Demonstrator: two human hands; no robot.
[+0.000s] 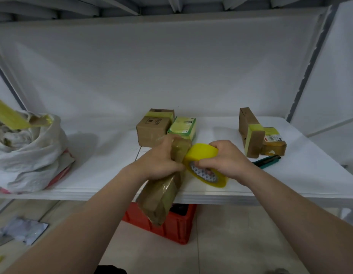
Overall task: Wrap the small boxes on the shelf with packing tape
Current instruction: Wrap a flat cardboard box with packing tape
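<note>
Grips a long box (159, 198), glossy with tape, in the left hand (161, 161), fingers curled round its upper end. Holds it tilted, upper end above the shelf (104, 155), lower end out past the front edge and down toward the floor. Clasps a yellow tape roll (203, 153) in the right hand (225, 159), fingers bent over the top of the roll, thumb down by the core. Sets the roll against the right side of the box, just beside the left fingertips. Cannot tell whether a strip runs from roll to box.

Behind the hands, on the shelf: a brown box (151, 129), with a green box (182, 126) touching its right side. Further right: an upright box (250, 131) with a yellow band, standing against a flat parcel (273, 143), and a knife (268, 161) just in front. Far left on the shelf: a white bag (27, 155). Under the shelf, on the floor: a red crate (171, 230).
</note>
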